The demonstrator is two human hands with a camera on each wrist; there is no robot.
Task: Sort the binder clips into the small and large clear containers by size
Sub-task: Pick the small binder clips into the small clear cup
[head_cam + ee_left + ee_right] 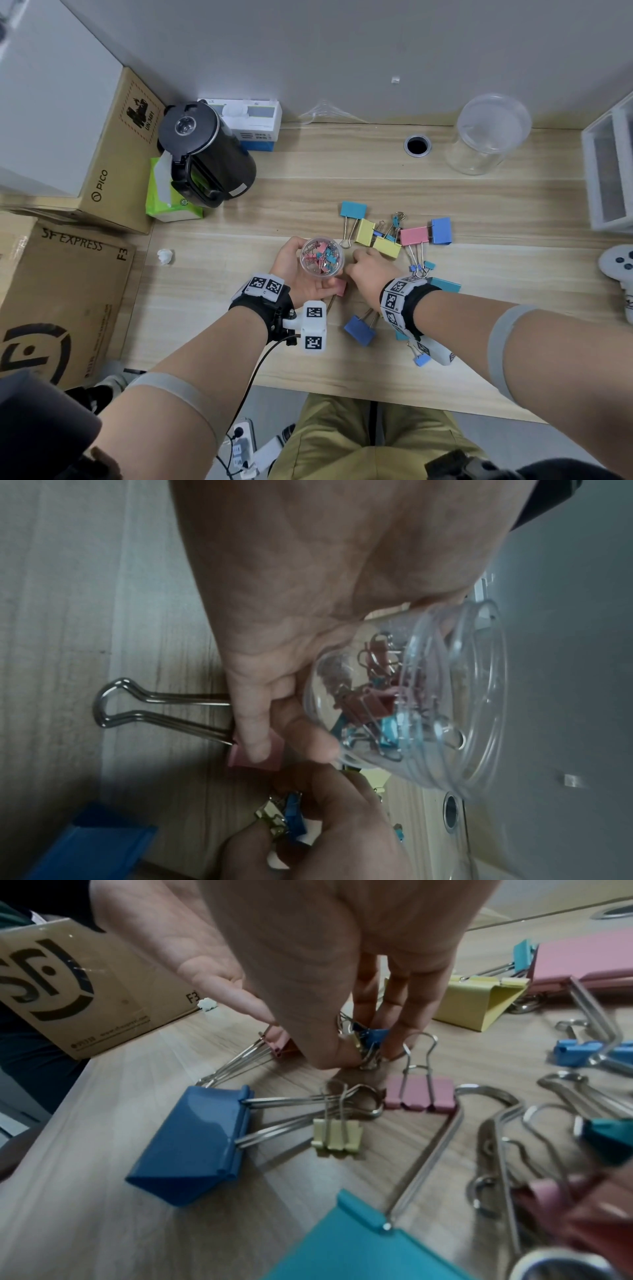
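Observation:
My left hand (301,274) grips the small clear container (321,256), which holds several small pink and blue clips (377,704). Its little finger rests on a large pink clip (255,750) on the desk. Just right of the container, my right hand (368,270) pinches small clips (368,1039), one blue and one yellow, between thumb and fingers, low over the wood. Large clips (387,229) in blue, yellow and pink lie beyond it. A large blue clip (192,1145), a small yellow clip (337,1135) and a small pink clip (419,1093) lie under my right wrist. The large clear container (486,135) stands at the back right.
A black kettle (205,150), a green tissue pack (168,202) and cardboard boxes (65,301) crowd the left side. A white drawer unit (609,168) and a game controller (620,270) sit at the right edge. A cable hole (417,145) lies near the wall.

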